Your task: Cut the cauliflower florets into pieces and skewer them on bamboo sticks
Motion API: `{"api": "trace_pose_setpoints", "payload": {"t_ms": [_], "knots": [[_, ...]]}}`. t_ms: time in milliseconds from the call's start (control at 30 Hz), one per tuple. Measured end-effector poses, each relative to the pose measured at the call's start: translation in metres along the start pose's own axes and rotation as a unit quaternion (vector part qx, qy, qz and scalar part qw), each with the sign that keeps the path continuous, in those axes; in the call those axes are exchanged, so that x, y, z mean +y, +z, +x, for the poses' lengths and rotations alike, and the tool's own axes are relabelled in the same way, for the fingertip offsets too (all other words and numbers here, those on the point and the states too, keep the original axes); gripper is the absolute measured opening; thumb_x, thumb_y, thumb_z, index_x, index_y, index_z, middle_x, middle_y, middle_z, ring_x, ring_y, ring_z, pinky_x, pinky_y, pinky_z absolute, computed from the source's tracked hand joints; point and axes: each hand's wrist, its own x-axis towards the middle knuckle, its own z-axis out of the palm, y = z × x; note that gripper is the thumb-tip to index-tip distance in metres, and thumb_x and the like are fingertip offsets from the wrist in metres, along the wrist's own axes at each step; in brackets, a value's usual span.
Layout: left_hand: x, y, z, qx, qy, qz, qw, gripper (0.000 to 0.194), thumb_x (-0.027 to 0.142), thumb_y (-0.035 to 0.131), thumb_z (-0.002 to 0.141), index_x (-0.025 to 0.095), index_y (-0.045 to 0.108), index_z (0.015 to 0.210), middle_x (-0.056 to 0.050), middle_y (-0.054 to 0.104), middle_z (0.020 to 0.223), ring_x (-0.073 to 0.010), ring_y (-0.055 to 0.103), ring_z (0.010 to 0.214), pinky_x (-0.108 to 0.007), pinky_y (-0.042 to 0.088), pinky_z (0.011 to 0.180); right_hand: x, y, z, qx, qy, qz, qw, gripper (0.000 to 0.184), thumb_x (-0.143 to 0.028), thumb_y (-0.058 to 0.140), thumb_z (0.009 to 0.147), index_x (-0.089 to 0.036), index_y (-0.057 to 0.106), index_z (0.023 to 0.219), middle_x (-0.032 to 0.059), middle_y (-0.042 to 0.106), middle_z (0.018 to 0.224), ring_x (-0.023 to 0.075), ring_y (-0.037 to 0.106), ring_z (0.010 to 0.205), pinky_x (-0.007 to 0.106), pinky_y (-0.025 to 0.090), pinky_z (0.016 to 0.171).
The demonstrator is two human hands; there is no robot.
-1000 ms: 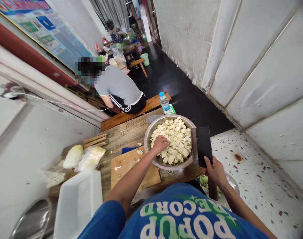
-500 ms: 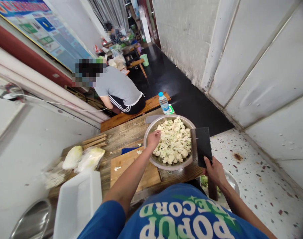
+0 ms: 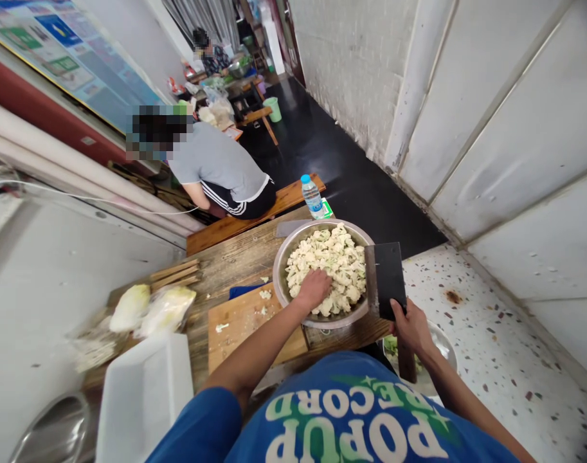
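Observation:
A steel bowl (image 3: 282, 283) full of cut cauliflower florets (image 3: 341, 257) stands on the wooden table. My left hand (image 3: 315, 289) reaches into it and lies on the florets at the near left, fingers extended and their tips partly sunk among the pieces. To the right of the bowl, my right hand (image 3: 411, 325) is wrapped round a cleaver (image 3: 389, 280). Its broad dark blade stands up close to the bowl's right rim, and the wooden handle points down toward me. Left of the bowl lies a cutting board (image 3: 254, 334) with a few small cauliflower scraps.
A water bottle (image 3: 312, 196) stands behind the bowl, near a flat grey blade (image 3: 290, 228). Wrapped cabbages (image 3: 168, 308) and a white plastic bin (image 3: 143, 392) are at left. One person (image 3: 220, 164) sits on a bench (image 3: 293, 196); another works farther back. A basin (image 3: 445, 344) stands below right.
My left hand has moved from the bowl's left rim rightward and nearer to me, down onto the florets. My right hand keeps the cleaver beside the bowl. The view has shifted slightly.

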Motion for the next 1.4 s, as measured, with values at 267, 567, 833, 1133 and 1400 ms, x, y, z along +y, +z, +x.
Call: {"api": "trace_pose_setpoints", "payload": {"t_ms": [267,567,833,1133,1400], "knots": [[-0.003,-0.012,0.006,-0.002,0.023,-0.013,1.000,0.029,0.027,0.041,0.092,0.019,0.068,0.083,-0.011,0.060,0.089,-0.0249,0.052,0.093,-0.038,0.038,0.083,-0.002,-0.003,-0.004,0.001,0.011,0.022,1.000,0.026,-0.047,0.039,0.086,-0.025,0.046,0.073,-0.0021,0.056,0.041,0.0184,0.058,0.045,0.029,0.043,0.055],[0.044,0.015,-0.030,0.009,-0.109,-0.008,0.994,0.020,0.032,0.056,0.079,0.017,0.068,0.084,-0.014,0.057,0.097,-0.0314,0.048,0.101,-0.046,0.034,0.087,0.003,-0.001,-0.005,0.009,0.020,0.002,1.000,0.026,-0.046,0.038,0.086,-0.024,0.046,0.075,-0.0009,0.057,0.044,0.0202,0.061,0.048,0.031,0.044,0.055],[0.052,0.026,-0.031,0.005,-0.233,-0.054,0.971,0.032,0.037,0.063,0.074,0.022,0.064,0.103,-0.011,0.053,0.108,-0.0309,0.045,0.105,-0.043,0.035,0.084,0.002,0.000,-0.007,-0.011,0.012,0.045,0.999,0.027,-0.047,0.037,0.088,-0.024,0.046,0.077,-0.0024,0.055,0.040,0.0186,0.058,0.041,0.030,0.043,0.050],[0.052,0.025,-0.022,0.018,-0.232,-0.070,0.970,0.048,0.045,0.067,0.073,0.028,0.059,0.117,-0.009,0.048,0.110,-0.0279,0.043,0.104,-0.039,0.032,0.085,0.005,0.002,-0.006,-0.013,0.011,0.040,0.999,0.028,-0.048,0.037,0.088,-0.023,0.048,0.079,-0.0016,0.056,0.041,0.0192,0.059,0.043,0.029,0.043,0.049],[0.054,0.024,-0.025,0.048,-0.173,-0.022,0.983,0.041,0.042,0.072,0.071,0.025,0.062,0.106,-0.009,0.047,0.116,-0.0290,0.040,0.109,-0.043,0.030,0.092,0.002,0.002,-0.005,-0.016,0.002,0.036,0.999,0.029,-0.048,0.037,0.087,-0.023,0.049,0.079,-0.0023,0.055,0.040,0.0186,0.057,0.040,0.029,0.042,0.049]]}}
